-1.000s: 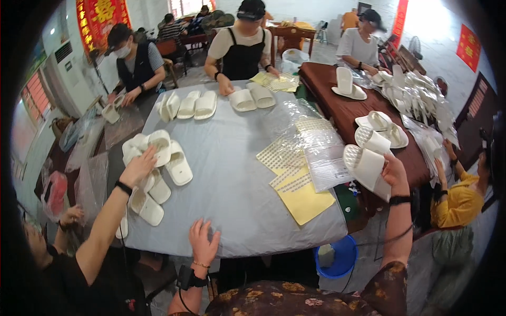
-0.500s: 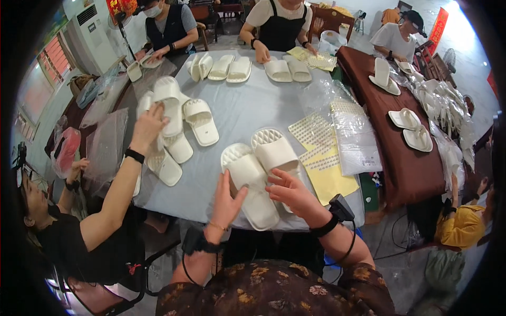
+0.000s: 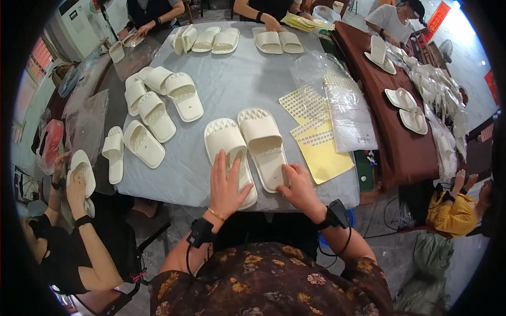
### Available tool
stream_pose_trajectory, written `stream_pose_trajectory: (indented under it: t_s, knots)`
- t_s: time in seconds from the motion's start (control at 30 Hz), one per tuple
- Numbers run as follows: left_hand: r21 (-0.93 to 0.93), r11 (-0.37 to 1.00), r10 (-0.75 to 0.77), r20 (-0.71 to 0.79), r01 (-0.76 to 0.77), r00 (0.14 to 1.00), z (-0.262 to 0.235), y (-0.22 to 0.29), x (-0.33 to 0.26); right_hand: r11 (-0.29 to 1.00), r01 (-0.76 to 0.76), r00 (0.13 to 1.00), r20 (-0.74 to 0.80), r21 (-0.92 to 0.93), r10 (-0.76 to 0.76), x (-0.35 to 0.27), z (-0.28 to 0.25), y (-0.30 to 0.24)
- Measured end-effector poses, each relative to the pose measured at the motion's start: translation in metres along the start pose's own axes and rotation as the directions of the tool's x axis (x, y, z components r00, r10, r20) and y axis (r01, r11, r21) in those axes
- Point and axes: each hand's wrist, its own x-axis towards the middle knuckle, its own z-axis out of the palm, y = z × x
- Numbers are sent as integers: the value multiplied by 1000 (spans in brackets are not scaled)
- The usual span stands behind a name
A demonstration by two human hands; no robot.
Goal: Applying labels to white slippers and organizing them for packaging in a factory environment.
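Observation:
Two white slippers lie side by side on the grey-covered table in front of me, toes pointing away. My left hand (image 3: 225, 181) rests with fingers spread on the left slipper (image 3: 225, 138), fingertips reaching its strap and thumb near its heel. At the heel of the right slipper (image 3: 262, 131), my right hand (image 3: 301, 188) holds the outer edge, thumb on the insole and fingers along the side. Yellow sticker sheets (image 3: 325, 167) with rows of small labels lie just to the right, partly under clear plastic bags (image 3: 350, 118).
Several white slippers (image 3: 153, 113) are grouped on the table's left. More pairs (image 3: 216, 41) stand along the far edge. A brown-covered bench (image 3: 392, 139) with slippers and bagged ones runs along the right. Co-workers sit around; one at left holds slippers (image 3: 81, 174).
My right hand has come down from above the slippers onto the right one's heel edge. The left co-worker's hand has drawn back from the slipper group, now holding slippers. The view has shifted slightly.

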Motion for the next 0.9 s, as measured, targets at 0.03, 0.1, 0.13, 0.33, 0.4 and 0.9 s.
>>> stream_pose_trajectory:
  t_s: [0.03,0.1,0.13,0.33,0.4,0.9]
  knots:
    - [24,999,22,27,-22,999,0,-4,7,1000,11,999,-31,-13,-11,4,2,-3]
    - [20,999,32,22,-33,999,-4,-4,18,1000,10,999,-45,-7,-10,12,2,-3]
    - [69,996,61,-1,-61,998,-8,2,22,996,30,999,-39,-84,-34,14,-2,-6]
    - [-112,960,260,0,-258,966,13,9,31,998,64,995,-78,-22,-66,17,9,-2]
    - [-138,955,275,72,-264,959,23,14,32,999,32,998,-58,12,-31,18,13,-4]
    - [-64,976,214,166,-206,963,28,11,31,997,15,1000,5,79,-15,23,9,-2]
